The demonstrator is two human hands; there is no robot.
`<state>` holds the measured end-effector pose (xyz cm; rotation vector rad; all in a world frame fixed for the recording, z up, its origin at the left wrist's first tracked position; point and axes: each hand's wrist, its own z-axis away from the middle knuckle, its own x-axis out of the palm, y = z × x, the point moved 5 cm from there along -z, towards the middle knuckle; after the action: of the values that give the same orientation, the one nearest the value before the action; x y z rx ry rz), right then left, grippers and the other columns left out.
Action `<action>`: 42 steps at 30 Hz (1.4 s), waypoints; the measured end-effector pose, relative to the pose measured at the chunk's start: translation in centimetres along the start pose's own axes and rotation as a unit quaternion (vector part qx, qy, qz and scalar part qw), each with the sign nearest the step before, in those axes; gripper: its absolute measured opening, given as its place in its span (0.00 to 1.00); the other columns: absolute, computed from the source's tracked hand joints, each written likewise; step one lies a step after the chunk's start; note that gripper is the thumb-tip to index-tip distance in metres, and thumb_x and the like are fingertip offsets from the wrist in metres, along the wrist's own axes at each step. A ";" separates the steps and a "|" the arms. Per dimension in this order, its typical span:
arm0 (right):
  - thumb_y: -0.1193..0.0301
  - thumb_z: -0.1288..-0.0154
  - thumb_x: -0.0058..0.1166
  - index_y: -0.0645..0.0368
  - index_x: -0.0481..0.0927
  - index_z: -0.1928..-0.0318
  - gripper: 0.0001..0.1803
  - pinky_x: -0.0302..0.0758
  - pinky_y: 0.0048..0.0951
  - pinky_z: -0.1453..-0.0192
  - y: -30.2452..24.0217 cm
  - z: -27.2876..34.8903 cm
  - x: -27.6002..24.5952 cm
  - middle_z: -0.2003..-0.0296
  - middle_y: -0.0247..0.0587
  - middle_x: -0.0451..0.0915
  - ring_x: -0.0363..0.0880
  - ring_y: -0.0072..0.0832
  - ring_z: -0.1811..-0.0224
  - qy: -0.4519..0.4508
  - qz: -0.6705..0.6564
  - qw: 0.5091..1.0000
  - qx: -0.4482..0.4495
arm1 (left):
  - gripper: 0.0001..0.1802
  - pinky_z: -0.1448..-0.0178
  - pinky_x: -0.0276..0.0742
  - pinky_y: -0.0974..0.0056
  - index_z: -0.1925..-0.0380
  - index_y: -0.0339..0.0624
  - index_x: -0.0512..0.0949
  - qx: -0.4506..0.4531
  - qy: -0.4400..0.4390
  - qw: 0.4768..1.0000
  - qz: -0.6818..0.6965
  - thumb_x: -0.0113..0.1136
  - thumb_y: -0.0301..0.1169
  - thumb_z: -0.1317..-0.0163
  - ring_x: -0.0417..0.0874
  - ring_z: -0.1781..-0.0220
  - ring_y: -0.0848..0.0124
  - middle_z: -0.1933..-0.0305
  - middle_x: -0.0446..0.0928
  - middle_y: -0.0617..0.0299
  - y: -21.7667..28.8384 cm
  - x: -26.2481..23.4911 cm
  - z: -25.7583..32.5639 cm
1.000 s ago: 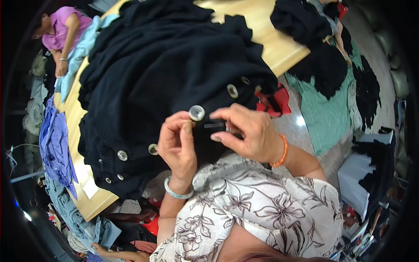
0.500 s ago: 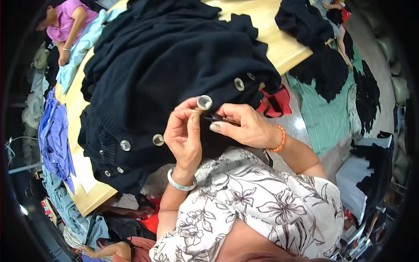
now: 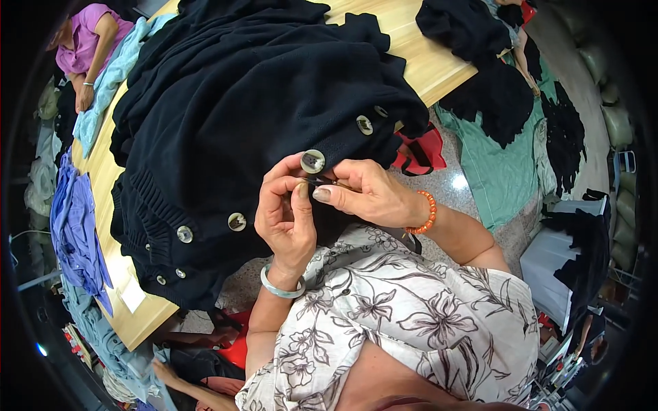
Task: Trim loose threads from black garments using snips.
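Observation:
A black knitted cardigan lies heaped in front of me, its edge lifted toward my fingers. My left hand is closed, pinching the cloth just under a large pale button with a dark centre. In my right hand are small dark thread snips, mostly covered by the fingers. Their tips meet my left fingertips just below the button; whether a thread lies between them is too small to tell. Another large button is to the left, and one more sits toward the far right.
The cardigan rests on a light wooden table. Blue-violet garments hang over its left edge. A person in a pink top handles light-blue cloth at the far left. Green cloth and a red bag are to the right.
My right hand has brought the snips in closer to my left fingertips, under the button. The whole scene has shifted slightly left in view. My left hand keeps its pinch.

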<state>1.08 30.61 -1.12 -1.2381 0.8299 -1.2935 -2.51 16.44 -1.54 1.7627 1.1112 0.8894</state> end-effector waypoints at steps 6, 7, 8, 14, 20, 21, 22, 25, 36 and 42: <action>0.66 0.31 0.62 0.68 0.78 0.60 0.14 0.72 0.33 0.71 -1.2 0.5 -0.3 0.77 0.46 0.79 0.80 0.32 0.77 0.139 0.228 0.958 -0.108 | 0.03 0.41 0.78 0.65 0.57 0.30 0.74 0.026 0.008 0.998 -0.059 0.55 0.19 0.29 0.82 0.47 0.66 0.41 0.77 0.43 -0.5 -0.2 0.0; 0.66 0.31 0.62 0.68 0.78 0.60 0.14 0.72 0.33 0.71 -1.4 0.5 -0.3 0.77 0.46 0.79 0.80 0.32 0.77 0.141 0.230 0.957 -0.111 | 0.03 0.42 0.79 0.64 0.58 0.30 0.74 0.044 0.005 0.994 -0.095 0.55 0.19 0.29 0.82 0.48 0.66 0.42 0.77 0.43 -0.5 -0.2 -0.2; 0.66 0.31 0.62 0.67 0.78 0.59 0.14 0.73 0.36 0.71 -1.5 0.5 -0.5 0.77 0.48 0.79 0.81 0.38 0.76 0.151 0.235 0.955 -0.100 | 0.02 0.44 0.79 0.64 0.60 0.31 0.74 0.058 0.011 0.992 -0.111 0.56 0.18 0.31 0.82 0.50 0.65 0.44 0.78 0.43 -0.4 0.0 -0.4; 0.64 0.31 0.61 0.64 0.78 0.61 0.14 0.74 0.41 0.70 -2.4 0.0 -1.1 0.78 0.50 0.79 0.81 0.47 0.75 0.154 0.309 0.935 -0.087 | 0.03 0.45 0.80 0.62 0.61 0.31 0.75 0.058 0.017 0.991 -0.119 0.57 0.16 0.34 0.83 0.51 0.62 0.46 0.80 0.43 -0.7 0.2 -1.2; 0.69 0.31 0.59 0.65 0.80 0.58 0.10 0.69 0.33 0.74 -1.9 0.4 -1.1 0.77 0.50 0.77 0.78 0.34 0.79 0.128 0.319 0.931 -0.127 | 0.07 0.45 0.80 0.60 0.63 0.31 0.75 0.105 -0.016 0.976 -0.191 0.58 0.12 0.40 0.84 0.49 0.54 0.48 0.80 0.41 0.5 0.6 -1.1; 0.70 0.31 0.60 0.66 0.81 0.58 0.10 0.69 0.32 0.74 -1.7 0.4 -1.2 0.77 0.49 0.78 0.78 0.31 0.79 0.133 0.319 0.930 -0.126 | 0.08 0.45 0.80 0.59 0.63 0.31 0.75 0.110 -0.017 0.975 -0.195 0.59 0.12 0.40 0.84 0.49 0.53 0.48 0.80 0.41 0.6 0.7 -1.0; 0.70 0.31 0.60 0.67 0.81 0.59 0.10 0.68 0.30 0.75 -2.1 0.8 -1.0 0.79 0.46 0.76 0.74 0.25 0.80 0.139 0.323 0.928 -0.121 | 0.09 0.45 0.80 0.59 0.62 0.32 0.75 0.125 -0.017 0.972 -0.200 0.60 0.12 0.41 0.84 0.49 0.53 0.48 0.80 0.41 0.5 0.6 -0.7; 0.67 0.30 0.59 0.63 0.80 0.62 0.10 0.71 0.39 0.74 -2.2 0.8 -0.8 0.80 0.50 0.77 0.80 0.46 0.78 0.144 0.303 0.936 -0.104 | 0.11 0.45 0.80 0.58 0.61 0.34 0.75 0.142 -0.017 0.967 -0.209 0.61 0.12 0.43 0.84 0.49 0.53 0.46 0.81 0.43 0.6 0.6 -0.2; 0.74 0.36 0.68 0.61 0.77 0.62 0.10 0.67 0.20 0.71 -2.0 2.0 -6.1 0.73 0.27 0.74 0.67 0.12 0.74 0.286 0.211 0.911 -0.208 | 0.03 0.48 0.76 0.61 0.68 0.38 0.79 -0.014 -0.384 0.920 -0.080 0.61 0.19 0.40 0.83 0.55 0.60 0.57 0.84 0.54 3.7 0.4 0.8; 0.77 0.35 0.66 0.63 0.79 0.59 0.08 0.72 0.26 0.69 -2.7 2.0 -5.8 0.68 0.37 0.77 0.75 0.24 0.73 0.296 0.292 0.881 -0.228 | 0.09 0.58 0.75 0.58 0.74 0.39 0.78 0.078 -0.388 0.918 0.030 0.70 0.25 0.38 0.82 0.66 0.58 0.66 0.83 0.55 11.3 -0.3 -0.7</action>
<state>1.45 37.00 0.84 -0.8082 1.8759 -0.9905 0.41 13.56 8.98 2.0137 0.6043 0.0760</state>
